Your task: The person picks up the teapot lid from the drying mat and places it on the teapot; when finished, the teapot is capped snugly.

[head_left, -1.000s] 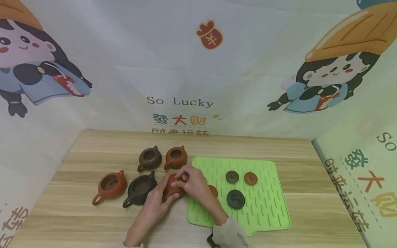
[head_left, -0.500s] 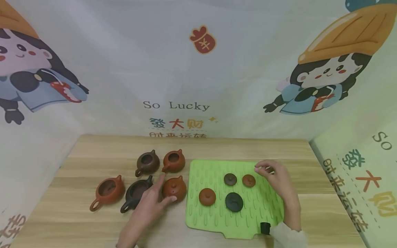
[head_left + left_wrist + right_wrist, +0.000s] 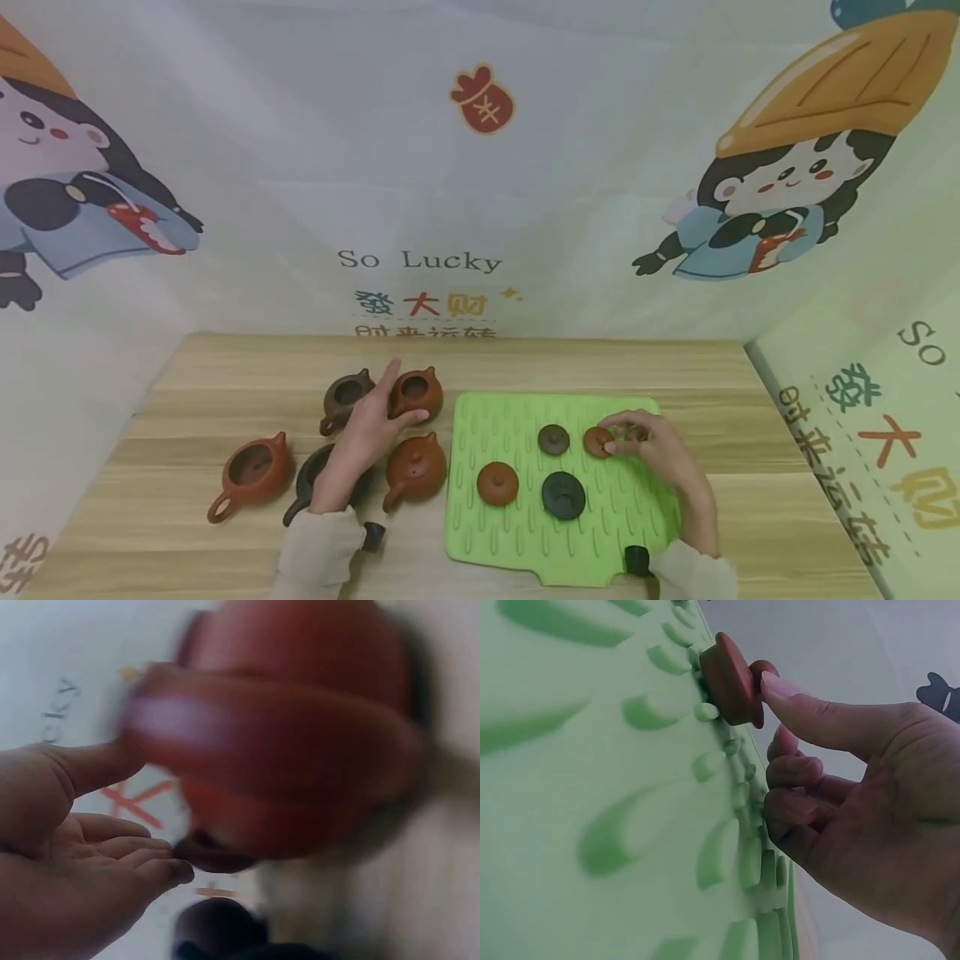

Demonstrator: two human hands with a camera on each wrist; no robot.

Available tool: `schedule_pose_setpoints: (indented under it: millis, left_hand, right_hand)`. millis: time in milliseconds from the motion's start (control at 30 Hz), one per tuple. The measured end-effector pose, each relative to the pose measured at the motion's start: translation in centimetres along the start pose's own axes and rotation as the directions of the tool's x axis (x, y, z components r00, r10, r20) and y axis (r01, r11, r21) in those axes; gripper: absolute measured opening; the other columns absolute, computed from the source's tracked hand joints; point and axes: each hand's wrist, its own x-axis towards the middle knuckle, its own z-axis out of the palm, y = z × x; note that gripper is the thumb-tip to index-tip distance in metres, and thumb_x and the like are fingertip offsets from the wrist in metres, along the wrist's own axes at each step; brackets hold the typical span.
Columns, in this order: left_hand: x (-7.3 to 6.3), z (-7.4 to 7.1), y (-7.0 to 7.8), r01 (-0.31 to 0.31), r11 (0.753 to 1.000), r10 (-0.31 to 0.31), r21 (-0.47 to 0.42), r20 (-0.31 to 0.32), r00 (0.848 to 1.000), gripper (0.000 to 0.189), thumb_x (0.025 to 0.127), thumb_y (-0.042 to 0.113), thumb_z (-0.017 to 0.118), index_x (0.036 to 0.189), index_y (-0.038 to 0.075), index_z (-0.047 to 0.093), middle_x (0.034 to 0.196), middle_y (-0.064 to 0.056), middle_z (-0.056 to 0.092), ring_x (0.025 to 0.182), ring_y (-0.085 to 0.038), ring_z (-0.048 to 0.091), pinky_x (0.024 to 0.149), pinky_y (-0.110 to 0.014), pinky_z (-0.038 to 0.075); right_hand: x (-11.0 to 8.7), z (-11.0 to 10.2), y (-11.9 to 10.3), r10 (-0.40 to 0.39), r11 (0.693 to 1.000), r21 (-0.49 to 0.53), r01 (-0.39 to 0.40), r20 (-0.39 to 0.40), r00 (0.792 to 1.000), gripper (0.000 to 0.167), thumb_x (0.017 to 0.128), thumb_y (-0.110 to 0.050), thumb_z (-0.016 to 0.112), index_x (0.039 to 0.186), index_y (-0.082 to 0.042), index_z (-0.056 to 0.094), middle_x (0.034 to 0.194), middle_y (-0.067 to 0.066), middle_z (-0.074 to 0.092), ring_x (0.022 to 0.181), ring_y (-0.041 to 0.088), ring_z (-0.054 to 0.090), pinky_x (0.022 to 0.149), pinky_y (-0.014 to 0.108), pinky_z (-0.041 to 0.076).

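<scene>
My right hand (image 3: 652, 446) pinches the knob of a small orange-brown teapot lid (image 3: 597, 442) at the right of the green mat (image 3: 510, 546). Thumb and lid (image 3: 731, 682) also show in the right wrist view; the lid is on or just over the mat. My left hand (image 3: 370, 425), index finger and thumb spread, is around the near side of a small lidless orange-brown teapot (image 3: 418, 404); contact is unclear. It partly covers a dark brown teapot (image 3: 341, 398) and a black teapot (image 3: 311, 471). A blurred reddish teapot (image 3: 300, 742) fills the left wrist view.
A lidded orange-brown teapot (image 3: 420, 468) stands left of the mat. A wider lidless one (image 3: 258, 471) is farther left. On the mat lie a dark brown lid (image 3: 553, 439), a black lid (image 3: 563, 495) and a reddish lid (image 3: 498, 483). A printed cloth (image 3: 600, 167) hangs behind the table.
Both hands have left the lidded teapot. My left hand has moved away to the small orange-brown teapot. My right hand has crossed right over the mat and taken hold of the small lid's knob.
</scene>
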Motion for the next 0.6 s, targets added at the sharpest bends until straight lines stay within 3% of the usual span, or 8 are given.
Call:
schedule_pose_setpoints:
  millis: [133, 267, 467, 600]
  left_hand:
    - [-0.6, -0.1, 1.4, 0.070, 0.997, -0.068, -0.032, 0.042, 0.997, 0.102, 0.101, 0.032, 0.083, 0.175, 0.002, 0.018, 0.174, -0.031, 0.034, 0.155, -0.055, 0.040, 0.121, -0.070, 0.042]
    - [-1.2, -1.0, 3.2, 0.086, 0.995, -0.083, -0.052, 0.063, 0.995, 0.094, 0.105, 0.027, 0.078, 0.173, -0.002, 0.021, 0.173, -0.034, 0.032, 0.155, -0.057, 0.037, 0.121, -0.071, 0.040]
    - [-1.6, -1.2, 4.2, 0.091, 0.994, -0.091, -0.057, 0.005, 0.996, 0.080, 0.106, 0.015, 0.074, 0.169, -0.008, 0.030, 0.168, -0.037, 0.038, 0.154, -0.057, 0.039, 0.122, -0.070, 0.040]
    - [-1.8, -0.7, 4.4, 0.099, 0.993, -0.101, -0.062, -0.032, 0.994, 0.076, 0.105, 0.010, 0.074, 0.166, -0.010, 0.034, 0.163, -0.039, 0.044, 0.152, -0.056, 0.043, 0.121, -0.069, 0.041]
  right_hand:
    - [-0.1, 0.1, 0.2, 0.002, 1.000, 0.026, -0.003, 0.002, 1.000, 0.028, 0.093, 0.001, 0.082, 0.120, 0.007, 0.076, 0.100, 0.012, 0.063, 0.085, 0.013, 0.053, 0.077, 0.026, 0.046]
    - [0.0, 0.1, 0.0, -0.036, 0.999, 0.019, 0.036, 0.003, 0.999, 0.026, 0.093, 0.002, 0.081, 0.119, 0.005, 0.078, 0.103, 0.012, 0.065, 0.088, 0.012, 0.053, 0.079, 0.026, 0.047]
    - [0.1, 0.4, 0.1, -0.096, 0.995, 0.013, 0.096, 0.010, 0.995, 0.022, 0.093, 0.004, 0.080, 0.115, 0.003, 0.081, 0.107, 0.013, 0.071, 0.089, 0.011, 0.052, 0.079, 0.025, 0.046]
    - [0.1, 0.4, 0.4, -0.074, 0.996, 0.042, 0.073, 0.012, 0.997, 0.023, 0.093, 0.005, 0.080, 0.115, 0.005, 0.080, 0.107, 0.013, 0.071, 0.089, 0.011, 0.051, 0.079, 0.024, 0.046]
